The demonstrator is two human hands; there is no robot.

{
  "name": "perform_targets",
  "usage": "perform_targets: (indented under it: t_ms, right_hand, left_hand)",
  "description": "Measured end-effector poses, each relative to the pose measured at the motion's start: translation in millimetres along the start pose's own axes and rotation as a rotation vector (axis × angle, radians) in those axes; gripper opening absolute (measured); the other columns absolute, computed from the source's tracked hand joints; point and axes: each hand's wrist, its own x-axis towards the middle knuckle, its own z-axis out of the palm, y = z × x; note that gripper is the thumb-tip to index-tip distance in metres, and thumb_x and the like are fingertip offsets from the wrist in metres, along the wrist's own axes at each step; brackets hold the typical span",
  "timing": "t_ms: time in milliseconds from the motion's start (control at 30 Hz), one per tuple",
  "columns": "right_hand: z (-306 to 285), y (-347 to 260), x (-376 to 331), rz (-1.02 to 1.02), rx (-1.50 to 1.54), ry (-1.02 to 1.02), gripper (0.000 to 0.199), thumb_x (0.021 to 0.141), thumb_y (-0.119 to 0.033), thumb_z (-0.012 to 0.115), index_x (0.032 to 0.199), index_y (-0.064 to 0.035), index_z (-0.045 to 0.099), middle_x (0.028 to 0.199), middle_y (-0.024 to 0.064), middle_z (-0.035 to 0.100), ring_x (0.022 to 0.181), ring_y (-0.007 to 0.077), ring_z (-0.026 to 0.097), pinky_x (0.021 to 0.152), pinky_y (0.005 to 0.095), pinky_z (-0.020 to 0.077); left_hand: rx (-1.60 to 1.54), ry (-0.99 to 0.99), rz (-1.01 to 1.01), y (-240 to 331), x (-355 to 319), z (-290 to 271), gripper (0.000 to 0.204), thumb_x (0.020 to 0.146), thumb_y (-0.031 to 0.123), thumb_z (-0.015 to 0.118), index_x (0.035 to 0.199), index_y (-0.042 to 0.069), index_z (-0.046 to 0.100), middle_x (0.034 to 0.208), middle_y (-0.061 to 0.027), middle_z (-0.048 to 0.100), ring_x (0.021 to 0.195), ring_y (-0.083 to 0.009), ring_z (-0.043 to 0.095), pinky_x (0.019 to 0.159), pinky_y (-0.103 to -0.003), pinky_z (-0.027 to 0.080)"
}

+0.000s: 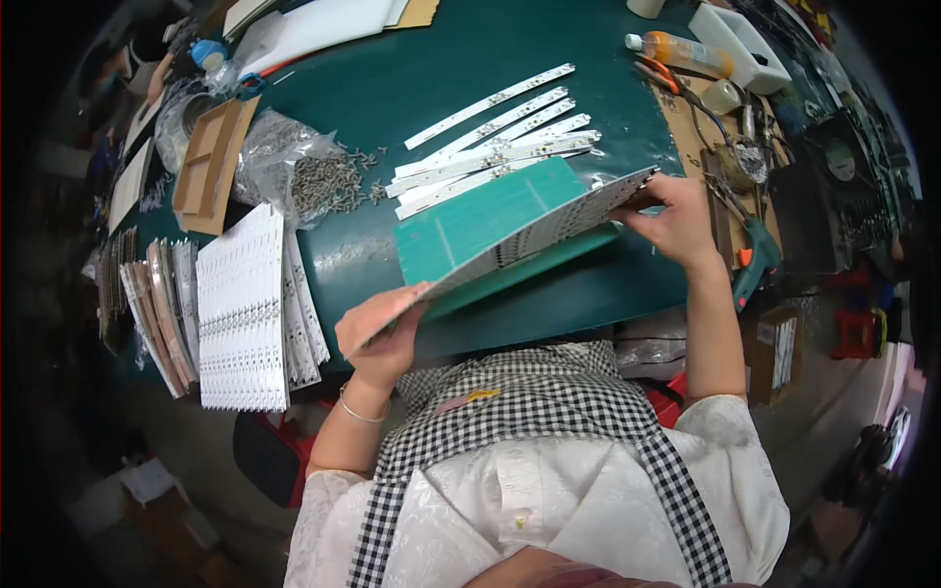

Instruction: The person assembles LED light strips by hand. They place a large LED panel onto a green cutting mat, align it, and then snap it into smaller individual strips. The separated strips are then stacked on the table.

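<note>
Between my two hands a panel of joined LED circuit board strips (534, 231) is held up on edge, tilted, at the near side of the table. My left hand (380, 338) grips its left end; my right hand (676, 220) pinches its upper right corner. Under and behind the panel lies a green board (480, 218), partly hidden by it. Just beyond, several separate white LED strips (500, 137) lie loosely overlapped on the table. Part of the panel's underside is out of sight.
On the left are a stack of white strip panels (240, 314), a pile of small screws (338, 183) spilling from a plastic bag (270, 147), and a cardboard tray (213, 167). At right lie an orange drink bottle (686, 54), pliers (659, 74) and a green-handled tool (755, 263).
</note>
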Motion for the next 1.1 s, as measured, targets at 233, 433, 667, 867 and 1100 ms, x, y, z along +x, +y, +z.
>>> perform_targets:
  t_ms: [233,433,667,867,1100]
  right_hand:
    - [12,13,-15,-0.171,-0.043,0.171,0.021,0.068,0.000,0.079,0.085,0.0011,0.068,0.079,0.0108,0.069,0.068,0.0196,0.069,0.062,0.0271,0.0545]
    - [15,14,-10,-0.137,0.053,0.169,0.024,0.068,-0.001,0.079,0.089,0.0012,0.068,0.081,0.0093,0.070,0.072,0.0162,0.068,0.066,0.0265,0.0532]
    - [6,15,1,0.057,0.017,-0.009,0.028,0.065,-0.004,0.080,0.088,0.0013,0.065,0.074,0.0082,0.067,0.068,0.0139,0.063,0.066,0.0274,0.0506]
    - [12,10,-2,-0.038,-0.015,0.099,0.023,0.065,-0.004,0.079,0.083,0.0003,0.067,0.072,0.0086,0.068,0.066,0.0163,0.066,0.061,0.0284,0.0513]
    - [22,23,-12,-0.205,-0.054,0.200,0.018,0.064,-0.006,0.076,0.080,-0.0028,0.069,0.074,0.0100,0.069,0.068,0.0210,0.068,0.063,0.0274,0.0526]
  left_hand:
    - [-0.066,-0.020,0.287,-17,1,5,0.011,0.081,-0.003,0.065,0.092,-0.002,0.064,0.084,-0.0166,0.071,0.077,-0.0289,0.071,0.068,-0.035,0.059]
    - [0.017,-0.122,0.174,-15,14,-7,0.019,0.076,-0.005,0.071,0.094,-0.001,0.065,0.082,-0.0154,0.071,0.075,-0.0256,0.071,0.069,-0.033,0.058]
    - [-0.636,-0.095,-0.538,-26,12,-8,0.048,0.063,-0.005,0.083,0.105,-0.005,0.059,0.097,-0.0095,0.066,0.090,-0.0188,0.064,0.080,-0.032,0.053]
    - [-0.442,0.110,-0.519,-22,-16,10,0.038,0.066,-0.012,0.077,0.099,-0.003,0.062,0.094,-0.0103,0.067,0.091,-0.0210,0.065,0.085,-0.038,0.053]
    - [-0.377,-0.062,-0.150,-33,-13,9,0.013,0.079,0.006,0.067,0.087,-0.004,0.067,0.091,-0.0194,0.069,0.092,-0.0324,0.067,0.093,-0.049,0.049]
